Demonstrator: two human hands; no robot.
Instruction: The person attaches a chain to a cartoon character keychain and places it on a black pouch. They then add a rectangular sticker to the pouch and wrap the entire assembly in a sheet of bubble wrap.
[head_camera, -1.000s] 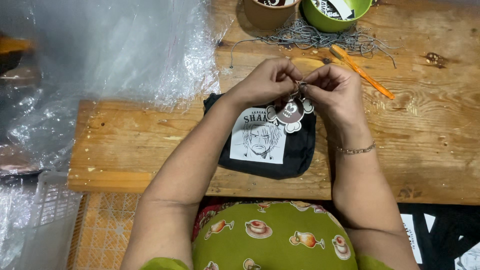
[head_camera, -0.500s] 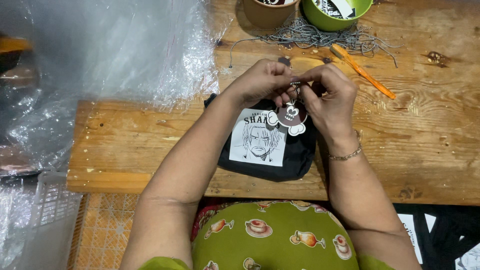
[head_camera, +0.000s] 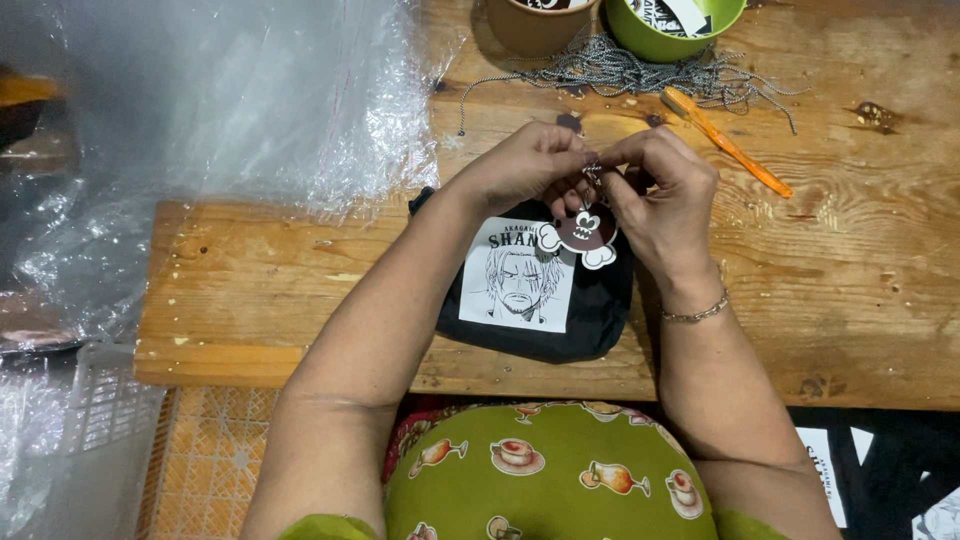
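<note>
Both hands, left hand (head_camera: 525, 165) and right hand (head_camera: 660, 195), pinch the tiny metal ring (head_camera: 592, 176) of a flat brown-and-white charm (head_camera: 586, 232) dangling over the soft black drawstring pouch (head_camera: 545, 300), so it's probably light, stiff and fiddly, best gripped by that ring.

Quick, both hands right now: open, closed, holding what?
Left hand: closed, fingertips pinching the metal ring above the brown charm.
Right hand: closed, pinching the same ring from the other side.
</note>
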